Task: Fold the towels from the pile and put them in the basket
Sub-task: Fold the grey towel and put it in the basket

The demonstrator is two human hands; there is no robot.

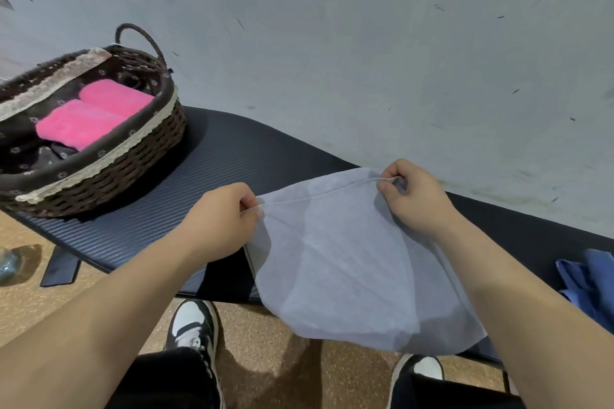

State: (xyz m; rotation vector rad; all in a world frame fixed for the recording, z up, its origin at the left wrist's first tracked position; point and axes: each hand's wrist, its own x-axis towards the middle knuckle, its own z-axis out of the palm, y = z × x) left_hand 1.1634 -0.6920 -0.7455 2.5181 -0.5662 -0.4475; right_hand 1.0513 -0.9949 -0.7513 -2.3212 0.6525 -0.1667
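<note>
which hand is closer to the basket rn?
Left. The left hand pinches one corner of the grey towel, right of the basket and apart from it. The right hand pinches the other top corner, farther right.

- At 5 o'clock I read the towel (pixel 349 259) as plain pale grey-blue.
- At 10 o'clock I read the basket (pixel 126 166) as dark brown weave with a cream lace band; its brown lining carries small white flowers.
- Folded towels (pixel 96 113) inside it: bright pink.
- Mat (pixel 212 176): black, finely ribbed.
- Pile (pixel 594 285) at 4 o'clock: deep blue.
- Shoes (pixel 191 319) at 6 o'clock: black and white.
- Floor (pixel 265 342): speckled tan.
</note>
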